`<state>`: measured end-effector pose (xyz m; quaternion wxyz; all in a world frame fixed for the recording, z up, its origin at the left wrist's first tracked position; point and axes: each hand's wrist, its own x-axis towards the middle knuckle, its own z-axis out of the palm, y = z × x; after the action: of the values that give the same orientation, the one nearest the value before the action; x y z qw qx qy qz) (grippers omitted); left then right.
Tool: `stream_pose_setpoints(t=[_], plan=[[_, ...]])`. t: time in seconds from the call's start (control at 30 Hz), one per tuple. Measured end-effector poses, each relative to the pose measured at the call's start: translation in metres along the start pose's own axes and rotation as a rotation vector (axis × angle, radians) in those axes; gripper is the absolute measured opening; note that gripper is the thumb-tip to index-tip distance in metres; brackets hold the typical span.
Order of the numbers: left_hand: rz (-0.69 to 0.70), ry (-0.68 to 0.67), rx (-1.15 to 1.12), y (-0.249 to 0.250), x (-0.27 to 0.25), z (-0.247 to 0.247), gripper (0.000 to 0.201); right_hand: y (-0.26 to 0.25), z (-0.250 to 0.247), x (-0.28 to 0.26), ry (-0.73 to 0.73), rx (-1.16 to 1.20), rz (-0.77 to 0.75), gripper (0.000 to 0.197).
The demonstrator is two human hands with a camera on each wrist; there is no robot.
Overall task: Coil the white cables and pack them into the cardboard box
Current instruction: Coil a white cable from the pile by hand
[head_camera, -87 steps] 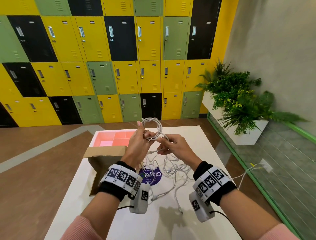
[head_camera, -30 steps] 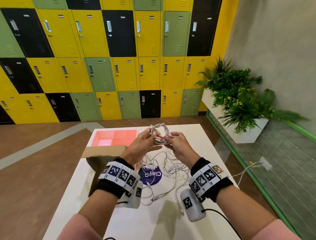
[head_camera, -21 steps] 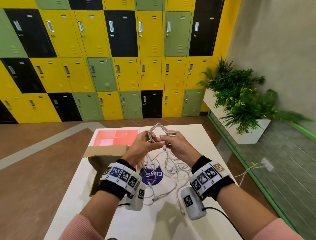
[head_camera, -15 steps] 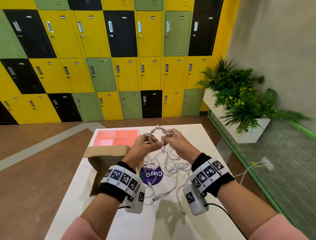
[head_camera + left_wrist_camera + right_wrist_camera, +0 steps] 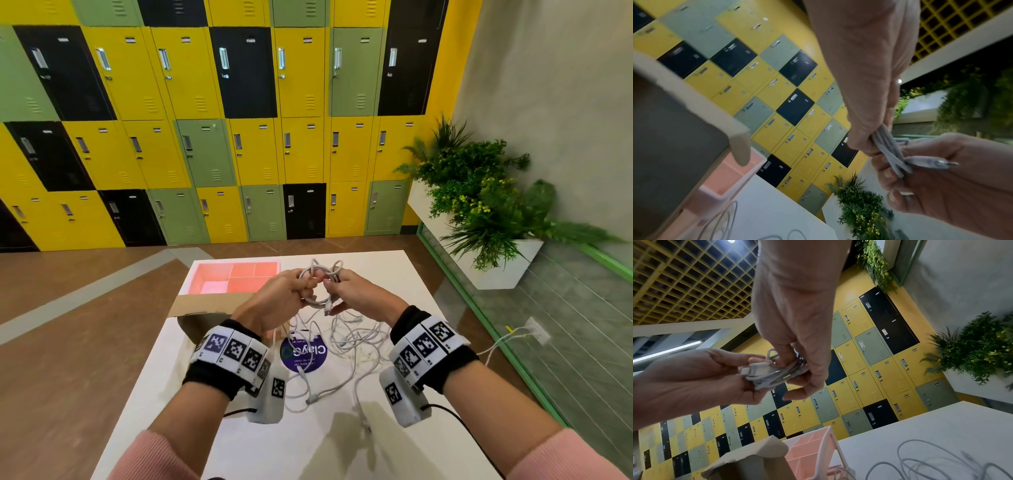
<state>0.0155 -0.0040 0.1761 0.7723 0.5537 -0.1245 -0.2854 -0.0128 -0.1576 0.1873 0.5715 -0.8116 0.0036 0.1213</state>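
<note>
A small coil of white cable (image 5: 320,274) is held up over the table between both hands. My left hand (image 5: 301,289) grips its left side, with the fingers curled round the bunched strands (image 5: 888,146). My right hand (image 5: 337,287) pinches the right side, and the thumb and fingers close on the strands (image 5: 789,373). The cable's plug end (image 5: 327,308) hangs just under the coil. Below the hands, a tangle of loose white cables (image 5: 346,346) lies on the white table (image 5: 404,274). The open cardboard box (image 5: 202,313) stands at the table's left edge.
A pink tray with compartments (image 5: 236,279) sits behind the box at the far left of the table. A round purple sticker (image 5: 303,353) lies under the loose cables. A white planter with greenery (image 5: 489,219) stands to the right, and lockers fill the back wall.
The right hand has brought the cable's free end in to the coil. Both hands have closed in on the coil, which looks tighter, with the plug now hanging beneath it.
</note>
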Motion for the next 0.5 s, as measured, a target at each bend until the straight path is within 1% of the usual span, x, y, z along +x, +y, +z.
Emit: stream_pose_setpoints(t=[0.07, 0.1, 0.17, 0.23, 0.33, 0.4, 0.47, 0.5], plan=[[-0.032, -0.047, -0.020, 0.0013, -0.0020, 0.0008, 0.022, -0.0021, 0.0005, -0.0025, -0.037, -0.017, -0.013, 0.017], [-0.042, -0.046, -0.012, 0.0014, -0.0021, 0.0023, 0.022, -0.0024, 0.0015, -0.0031, -0.052, -0.025, -0.021, 0.017], [-0.043, -0.019, -0.011, 0.0014, -0.0007, 0.0051, 0.022, -0.0026, 0.0040, -0.0038, -0.070, -0.053, -0.037, 0.023], [-0.024, 0.003, -0.048, 0.0009, -0.0004, 0.0066, 0.020, -0.0027, 0.0055, -0.0043, -0.072, -0.088, -0.048, 0.027], [-0.003, 0.025, -0.131, -0.0007, -0.0018, 0.0060, 0.019, -0.0044, 0.0057, -0.0040, -0.059, -0.148, -0.081, 0.024], [-0.007, 0.029, -0.199, -0.0008, -0.0018, 0.0055, 0.013, -0.0051, 0.0056, -0.0026, -0.053, -0.181, -0.087, 0.024], [0.034, 0.030, -0.177, -0.0019, -0.0008, 0.0043, 0.013, -0.0057, 0.0052, -0.0009, -0.052, -0.204, -0.090, 0.024], [0.073, 0.047, -0.131, -0.0034, -0.0002, 0.0034, 0.016, -0.0061, 0.0047, -0.0005, -0.055, -0.216, -0.096, 0.024]])
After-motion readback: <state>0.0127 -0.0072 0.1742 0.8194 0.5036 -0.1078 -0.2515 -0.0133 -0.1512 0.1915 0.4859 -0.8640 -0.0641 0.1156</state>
